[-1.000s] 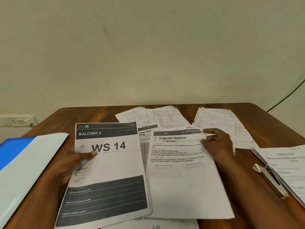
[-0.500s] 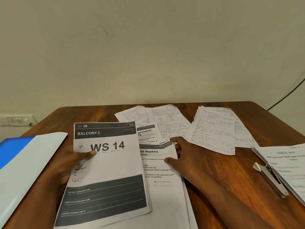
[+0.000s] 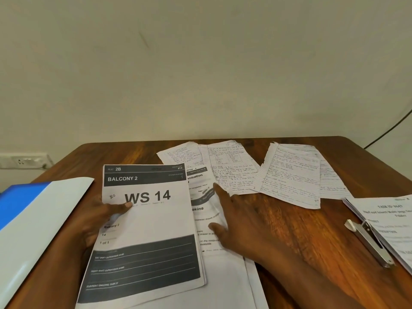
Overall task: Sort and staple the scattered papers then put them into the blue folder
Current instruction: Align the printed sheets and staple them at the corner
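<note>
While the left hand (image 3: 93, 221) pinches the WS 14 stack (image 3: 145, 233), evidently keeping sorted sheets together, the right hand (image 3: 240, 221) rests spread-fingered, gripping nothing, on the printed sheets (image 3: 223, 273) beside it. Stapler (image 3: 370, 244) lies untouched on the desk (image 3: 289, 230)

Only two bare hands and the forearms behind them can be seen of the person. The left hand (image 3: 93, 221) is seen with its thumb, and a short, pale thumbnail is shown at the tip. The right hand (image 3: 240, 221) is seen from its back side, where the knuckles and the fingers are visible. No sleeve, ring, watch or glove is worn on any part that is seen. Both forearms are cut off by the lower edge of the view.
</note>
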`<state>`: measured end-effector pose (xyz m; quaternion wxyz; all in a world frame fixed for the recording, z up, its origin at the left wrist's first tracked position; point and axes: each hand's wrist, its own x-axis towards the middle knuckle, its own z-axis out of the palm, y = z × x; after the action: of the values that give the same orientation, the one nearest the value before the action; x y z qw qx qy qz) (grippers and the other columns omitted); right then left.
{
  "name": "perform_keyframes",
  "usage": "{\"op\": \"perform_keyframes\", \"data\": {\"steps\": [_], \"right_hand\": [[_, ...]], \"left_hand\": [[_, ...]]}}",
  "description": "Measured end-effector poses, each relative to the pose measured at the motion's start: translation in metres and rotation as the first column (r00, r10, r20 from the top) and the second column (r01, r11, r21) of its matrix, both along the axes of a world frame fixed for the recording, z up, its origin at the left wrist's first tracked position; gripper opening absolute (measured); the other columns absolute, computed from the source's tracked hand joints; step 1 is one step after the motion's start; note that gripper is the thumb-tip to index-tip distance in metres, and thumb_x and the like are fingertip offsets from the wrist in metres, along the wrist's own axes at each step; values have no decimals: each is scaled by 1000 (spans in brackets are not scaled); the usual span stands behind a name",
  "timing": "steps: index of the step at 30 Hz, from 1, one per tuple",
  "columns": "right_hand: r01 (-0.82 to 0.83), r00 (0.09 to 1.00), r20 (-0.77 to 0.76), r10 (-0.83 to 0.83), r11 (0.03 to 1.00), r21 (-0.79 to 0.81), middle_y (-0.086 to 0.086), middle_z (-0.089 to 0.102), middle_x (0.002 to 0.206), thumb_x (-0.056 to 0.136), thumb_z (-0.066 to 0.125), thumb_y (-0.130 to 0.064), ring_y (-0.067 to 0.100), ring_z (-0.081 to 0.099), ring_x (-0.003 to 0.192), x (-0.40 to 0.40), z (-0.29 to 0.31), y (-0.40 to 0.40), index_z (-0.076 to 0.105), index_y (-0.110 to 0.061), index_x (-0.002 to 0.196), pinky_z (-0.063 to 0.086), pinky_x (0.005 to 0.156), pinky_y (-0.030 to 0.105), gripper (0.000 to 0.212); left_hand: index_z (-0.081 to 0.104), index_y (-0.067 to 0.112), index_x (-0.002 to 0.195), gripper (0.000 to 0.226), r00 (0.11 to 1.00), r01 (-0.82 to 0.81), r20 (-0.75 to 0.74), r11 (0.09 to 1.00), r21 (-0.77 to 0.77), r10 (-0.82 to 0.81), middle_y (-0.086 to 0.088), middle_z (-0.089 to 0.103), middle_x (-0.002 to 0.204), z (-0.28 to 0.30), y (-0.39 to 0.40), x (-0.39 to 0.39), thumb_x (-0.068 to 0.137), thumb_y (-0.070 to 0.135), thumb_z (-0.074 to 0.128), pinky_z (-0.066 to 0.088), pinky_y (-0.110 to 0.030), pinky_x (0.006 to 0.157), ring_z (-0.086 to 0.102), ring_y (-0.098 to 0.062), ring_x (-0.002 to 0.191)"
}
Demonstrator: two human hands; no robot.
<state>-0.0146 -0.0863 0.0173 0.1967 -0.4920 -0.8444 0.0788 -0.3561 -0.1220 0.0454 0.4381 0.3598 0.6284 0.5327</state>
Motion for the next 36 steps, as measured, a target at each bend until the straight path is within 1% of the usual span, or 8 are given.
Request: {"op": "perform_keyframes", "data": {"steps": [4,6,8,11,19,26,32,36], "right_hand": [[-41,998,44,42,999,-26,1,30,165,94,56,-68,23,31,149,0,5,-4,-6,-36,164,28,121,40,99],[-61,998,-33,61,998,-11,-4,30,166,95,50,-70,20,28,151,1,3,-2,4,-34,165,22,124,41,90],[-79,977,-199,77,997,-1,-6,45,158,101,45,-58,14,41,144,2,1,2,19,-34,162,31,123,44,71],[-10,873,-487,-35,996,-90,-8,71,119,104,47,-17,9,67,105,7,-2,10,44,-33,147,57,95,42,46],[99,769,-588,-252,955,-280,0,74,94,86,79,-5,-7,64,70,13,-5,22,60,-19,128,51,68,11,47],[-22,790,-600,-126,972,-233,-12,74,94,93,74,-7,-6,67,78,5,-1,13,60,-29,126,49,67,8,42],[186,814,-523,-253,966,-179,-11,69,94,89,77,-11,2,65,83,20,-4,23,62,-22,126,56,81,24,42],[143,819,-520,-243,964,-224,-13,70,86,79,87,-20,0,65,73,19,-6,25,62,-25,120,49,67,13,47]], "left_hand": [[64,7,114,25,1000,21,-19,1000,-24,-21,-6,81,82,2,0,8,92,-4,69,61,-33,47,77,-25,60],[63,7,112,21,1000,10,-29,1000,-16,-11,1,79,70,4,-2,12,94,-5,67,56,-25,42,75,-20,55],[63,7,109,19,1000,6,-19,1000,-14,-6,3,77,66,8,-4,16,94,-5,66,55,-23,41,74,-18,53],[60,14,96,21,999,-21,-46,1000,9,22,9,72,56,10,-5,19,94,-6,65,49,-17,36,70,-11,47],[65,15,106,23,993,-15,-114,998,-53,9,3,79,72,11,-3,12,91,-2,72,58,-30,46,76,-20,58],[65,14,104,22,993,-30,-113,996,-79,21,4,77,66,14,-3,18,92,-2,72,56,-27,40,75,-20,54],[67,12,106,21,988,-35,-151,992,-119,17,-15,77,98,17,-4,22,90,2,76,59,-48,77,77,-33,72],[63,12,100,17,985,-56,-169,989,-137,33,-12,73,92,19,-3,29,92,1,73,53,-39,67,71,-32,70]]}}
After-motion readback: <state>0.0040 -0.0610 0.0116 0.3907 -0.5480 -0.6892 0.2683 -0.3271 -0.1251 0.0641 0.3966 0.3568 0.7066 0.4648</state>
